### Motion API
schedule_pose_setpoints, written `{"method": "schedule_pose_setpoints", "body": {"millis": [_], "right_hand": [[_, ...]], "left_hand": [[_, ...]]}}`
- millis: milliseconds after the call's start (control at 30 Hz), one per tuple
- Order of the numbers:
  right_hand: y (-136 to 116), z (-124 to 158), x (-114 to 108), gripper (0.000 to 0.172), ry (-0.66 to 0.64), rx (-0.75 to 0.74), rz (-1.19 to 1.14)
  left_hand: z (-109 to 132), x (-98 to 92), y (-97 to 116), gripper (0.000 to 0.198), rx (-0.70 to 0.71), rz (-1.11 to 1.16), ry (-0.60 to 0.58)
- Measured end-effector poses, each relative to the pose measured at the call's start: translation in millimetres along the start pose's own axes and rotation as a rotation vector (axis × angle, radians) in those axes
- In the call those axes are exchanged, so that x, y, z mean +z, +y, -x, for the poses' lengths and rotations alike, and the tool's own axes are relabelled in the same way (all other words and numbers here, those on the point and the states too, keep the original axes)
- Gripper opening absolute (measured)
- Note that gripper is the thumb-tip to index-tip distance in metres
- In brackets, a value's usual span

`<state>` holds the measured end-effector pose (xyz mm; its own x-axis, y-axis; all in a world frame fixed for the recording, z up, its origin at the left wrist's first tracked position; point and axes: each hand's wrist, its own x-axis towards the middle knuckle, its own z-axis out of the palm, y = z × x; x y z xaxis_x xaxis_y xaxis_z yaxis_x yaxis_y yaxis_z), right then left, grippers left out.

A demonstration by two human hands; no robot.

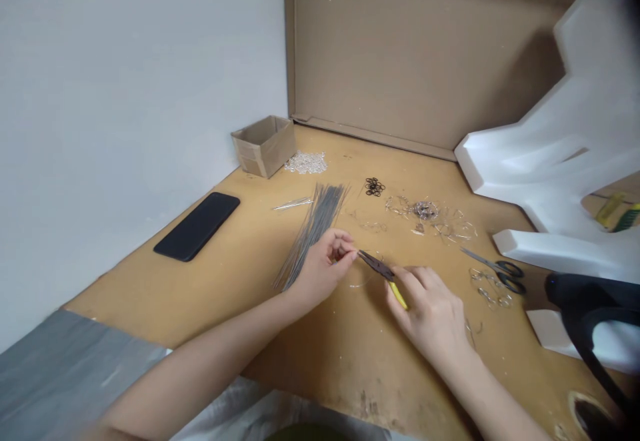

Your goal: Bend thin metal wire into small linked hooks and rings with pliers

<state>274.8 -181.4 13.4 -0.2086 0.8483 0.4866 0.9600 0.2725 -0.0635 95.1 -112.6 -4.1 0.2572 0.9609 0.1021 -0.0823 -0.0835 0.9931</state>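
Observation:
My right hand (430, 304) is wrapped round the yellow handles of dark-jawed pliers (377, 265). The pliers' tip meets the fingertips of my left hand (327, 261), which are pinched together on something too small to make out. A thin wire loop (359, 285) shows on the table just below the pliers. Under and behind my left hand lies a bundle of straight grey wires (320, 217).
A small cardboard box (265, 151) stands beside a pile of clear pieces (306, 162). A black phone (197, 226) lies left. Black rings (374, 187), tangled wire pieces (425, 211) and scissors (497, 269) lie right, near white foam (550, 161).

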Motion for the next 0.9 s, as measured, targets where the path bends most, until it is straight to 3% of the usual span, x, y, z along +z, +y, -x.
{"method": "schedule_pose_setpoints", "body": {"millis": [167, 333, 433, 700, 900], "right_hand": [[5.5, -1.0, 2.4, 0.019, -0.030, 0.089, -0.345], [12.8, -2.2, 6.1, 0.015, -0.005, 0.436, -0.746], [14.7, -4.5, 8.3, 0.017, -0.027, 0.540, -0.930], [14.2, -5.5, 9.5, 0.019, -0.052, 0.551, -1.000], [14.6, -4.6, 10.1, 0.019, -0.062, 0.564, -1.023]], "left_hand": [[-9.8, -5.7, 1.7, 0.029, -0.151, 0.189, -0.004], [-12.6, -8.8, 0.6, 0.031, -0.249, 0.320, -0.049], [-11.7, -7.7, 2.9, 0.034, -0.308, 0.391, -0.076], [-11.8, -6.2, 12.0, 0.035, -0.423, 0.478, -0.080], [-11.0, -6.6, 5.9, 0.034, -0.386, 0.438, -0.125]]}}
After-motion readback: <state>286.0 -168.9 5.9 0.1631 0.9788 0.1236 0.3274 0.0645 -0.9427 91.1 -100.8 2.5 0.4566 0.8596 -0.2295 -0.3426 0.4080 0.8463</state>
